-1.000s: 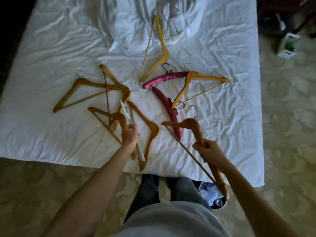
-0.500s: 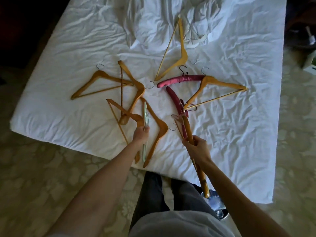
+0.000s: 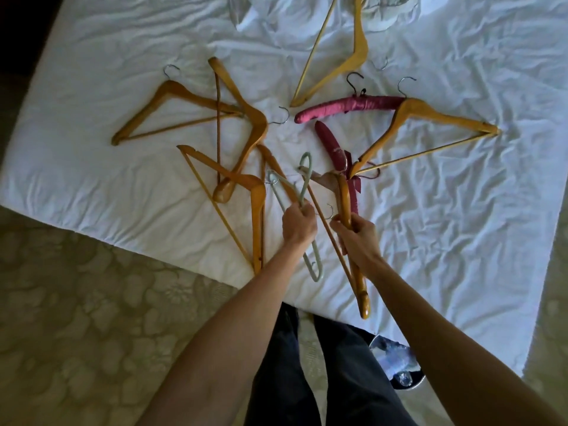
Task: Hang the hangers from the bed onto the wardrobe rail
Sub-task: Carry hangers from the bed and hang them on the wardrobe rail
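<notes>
Several hangers lie on the white bed. My left hand grips a pale green hanger raised over the bed's near edge. Close beside it, my right hand grips a wooden hanger that points down toward my legs. Flat on the sheet are wooden hangers at the left and middle left, a light wooden one at the top, another at the right, and two pink padded hangers. The wardrobe rail is out of view.
A crumpled white sheet bunches at the bed's far side. Patterned carpet lies left of my legs. A small bin with plastic inside stands by my right leg at the bed's corner.
Both hands have come closer together. My left hand lifted the pale green hanger off the wooden ones. The view moved nearer to the bed.
</notes>
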Motion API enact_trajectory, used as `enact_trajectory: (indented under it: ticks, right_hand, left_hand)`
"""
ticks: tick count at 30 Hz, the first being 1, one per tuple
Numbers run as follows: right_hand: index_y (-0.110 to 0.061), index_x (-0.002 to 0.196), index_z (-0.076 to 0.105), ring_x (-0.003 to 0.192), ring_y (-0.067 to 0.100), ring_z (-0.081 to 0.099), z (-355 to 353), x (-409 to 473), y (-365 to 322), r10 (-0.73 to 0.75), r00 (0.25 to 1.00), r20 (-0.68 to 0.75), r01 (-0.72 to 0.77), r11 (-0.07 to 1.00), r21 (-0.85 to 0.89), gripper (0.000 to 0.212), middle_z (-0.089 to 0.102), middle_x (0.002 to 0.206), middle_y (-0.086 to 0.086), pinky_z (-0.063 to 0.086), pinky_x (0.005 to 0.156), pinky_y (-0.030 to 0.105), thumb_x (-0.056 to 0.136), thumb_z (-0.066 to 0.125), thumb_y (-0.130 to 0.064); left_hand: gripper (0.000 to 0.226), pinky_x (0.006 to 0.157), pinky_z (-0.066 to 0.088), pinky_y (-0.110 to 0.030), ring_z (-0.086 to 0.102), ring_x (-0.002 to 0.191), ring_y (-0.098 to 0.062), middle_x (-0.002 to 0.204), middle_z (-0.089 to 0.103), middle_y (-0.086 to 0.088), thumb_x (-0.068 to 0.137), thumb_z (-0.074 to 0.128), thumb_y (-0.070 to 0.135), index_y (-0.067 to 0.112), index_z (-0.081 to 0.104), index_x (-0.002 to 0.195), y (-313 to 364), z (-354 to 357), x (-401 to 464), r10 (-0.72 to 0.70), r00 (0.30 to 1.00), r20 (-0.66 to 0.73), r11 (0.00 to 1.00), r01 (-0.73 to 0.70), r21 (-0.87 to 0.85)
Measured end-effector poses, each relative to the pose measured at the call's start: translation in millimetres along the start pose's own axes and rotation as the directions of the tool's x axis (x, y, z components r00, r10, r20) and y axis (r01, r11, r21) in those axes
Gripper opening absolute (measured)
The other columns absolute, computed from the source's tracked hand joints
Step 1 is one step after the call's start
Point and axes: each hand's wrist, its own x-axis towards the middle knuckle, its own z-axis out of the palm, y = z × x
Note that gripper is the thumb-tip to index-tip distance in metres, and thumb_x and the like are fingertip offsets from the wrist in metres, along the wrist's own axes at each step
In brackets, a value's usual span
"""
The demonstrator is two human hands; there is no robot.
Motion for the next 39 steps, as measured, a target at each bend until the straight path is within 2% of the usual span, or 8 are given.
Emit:
enact_trajectory:
  ticks: [7, 12, 17, 21, 25, 28, 34, 39]
  right_hand:
    - [-0.012, 0.087, 0.065, 0.058, 0.017, 0.053, 13, 40, 17, -0.067, 0.996, -0.053, 0.058, 0.987, -0.15, 0.018, 0.056, 0.068, 0.009, 0.053, 0.058, 0.038, 0.095, 0.064, -0.027]
    - [-0.012, 0.085, 0.064, 0.065, 0.025, 0.06, 28, 88, 57, -0.085, 0.968, -0.235, 0.005, 0.948, -0.318, 0.023, 0.062, 0.067, 0.004, 0.053, 0.063, 0.042, 0.095, 0.061, -0.033]
    - [-0.007, 0.097, 0.061, 0.084, 0.039, 0.062, 24, 99, 72, -0.022, 0.954, -0.298, -0.094, 0.925, -0.369, 0.016, 0.066, 0.083, 0.011, 0.044, 0.069, 0.039, 0.094, 0.058, -0.023]
    - [-0.006, 0.125, 0.06, 0.106, 0.035, 0.06, 24, 73, 64, -0.029, 0.878, -0.478, -0.153, 0.928, -0.339, 0.038, 0.061, 0.12, 0.012, 0.048, 0.084, 0.044, 0.088, 0.059, -0.012]
    - [-0.012, 0.104, 0.066, 0.095, 0.031, 0.062, 58, 56, 66, -0.282, 0.906, -0.316, 0.087, 0.854, -0.512, 0.025, 0.062, 0.105, 0.007, 0.052, 0.073, 0.041, 0.08, 0.066, -0.012]
    - [-0.015, 0.108, 0.062, 0.095, 0.027, 0.058, 93, 76, 59, -0.364, 0.885, -0.29, 0.136, 0.799, -0.586, 0.028, 0.06, 0.106, 0.004, 0.053, 0.071, 0.042, 0.081, 0.07, -0.02]
    - [-0.009, 0.129, 0.046, 0.108, 0.035, 0.048, 121, 124, 66, -0.028, 0.697, -0.717, -0.228, 0.939, -0.258, 0.067, 0.045, 0.121, 0.016, 0.043, 0.09, 0.048, 0.072, 0.076, -0.026]
    - [-0.01, 0.127, 0.054, 0.11, 0.039, 0.061, 117, 116, 89, 0.125, 0.77, -0.626, -0.333, 0.915, -0.227, 0.052, 0.067, 0.118, 0.015, 0.048, 0.091, 0.05, 0.087, 0.071, -0.036]
  left_hand:
    - [0.034, 0.078, 0.061, -0.042, 0.071, 0.078, -0.022, 0.09, 0.071, -0.007, 0.105, 0.048, 0.035, 0.005, 0.061, 0.111, -13, 15, 37, 0.063, 0.989, 0.135, 0.996, -0.054, -0.072]
    - [0.024, 0.04, 0.048, -0.018, 0.061, 0.049, -0.013, 0.071, 0.066, -0.009, 0.097, 0.068, 0.027, 0.004, 0.063, 0.091, -16, 44, 66, -0.033, 0.955, 0.295, 0.967, 0.105, -0.231]
    - [0.031, 0.048, 0.053, -0.018, 0.061, 0.051, -0.01, 0.071, 0.067, -0.006, 0.089, 0.078, 0.027, -0.002, 0.069, 0.093, -49, 37, 77, -0.019, 0.929, 0.37, 0.979, 0.093, -0.184]
    - [0.031, 0.079, 0.061, -0.034, 0.073, 0.083, -0.019, 0.092, 0.075, -0.006, 0.082, 0.083, 0.031, 0.01, 0.072, 0.102, -72, 1, 82, -0.025, 0.97, 0.24, 0.999, 0.014, 0.045]
    - [0.052, 0.091, 0.053, -0.039, 0.065, 0.111, -0.028, 0.127, 0.065, -0.008, 0.087, 0.074, 0.037, 0.01, 0.059, 0.128, -81, -41, 102, -0.099, 0.985, -0.14, 0.958, 0.133, 0.254]
    - [0.082, 0.093, 0.051, -0.043, 0.06, 0.121, -0.036, 0.146, 0.047, -0.014, 0.087, 0.072, 0.048, 0.006, 0.036, 0.148, -92, -53, 130, -0.157, 0.962, -0.222, 0.887, 0.236, 0.396]
    - [0.071, 0.081, 0.051, -0.039, 0.066, 0.108, -0.031, 0.126, 0.065, -0.009, 0.086, 0.066, 0.062, 0.011, 0.049, 0.133, -118, -45, 176, -0.034, 0.977, -0.21, 0.863, 0.134, 0.486]
    - [0.05, 0.068, 0.041, -0.031, 0.068, 0.093, -0.025, 0.103, 0.071, -0.006, 0.096, 0.053, 0.06, 0.013, 0.061, 0.11, -128, -39, 175, 0.084, 0.98, -0.179, 0.86, 0.02, 0.509]
